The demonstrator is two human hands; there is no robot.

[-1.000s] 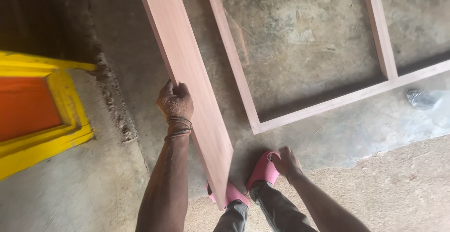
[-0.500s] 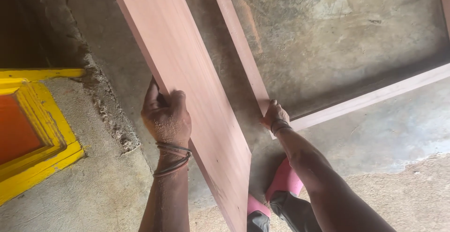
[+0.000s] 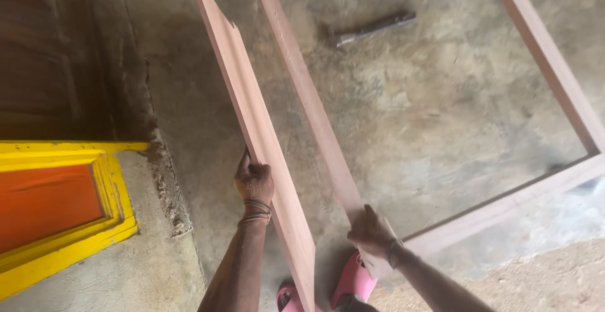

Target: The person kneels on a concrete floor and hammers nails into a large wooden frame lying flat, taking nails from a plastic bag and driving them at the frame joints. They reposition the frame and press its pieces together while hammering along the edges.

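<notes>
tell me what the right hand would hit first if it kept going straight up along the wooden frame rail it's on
Probably nothing soon: the right hand rests on the reddish wooden frame rail, which runs bare to the picture's top edge. The dark metal tool lies off to the side on the concrete floor.

Carpentry work spot, rough concrete yard/workshop floor.
Bare timber frame (image 3: 441, 224) lying flat on stained concrete floor (image 3: 441, 98), sawdust gathering at lower right, metal tool (image 3: 372, 28) resting nearby, yellow & orange painted door panel (image 3: 57, 211) sitting at left.
</notes>
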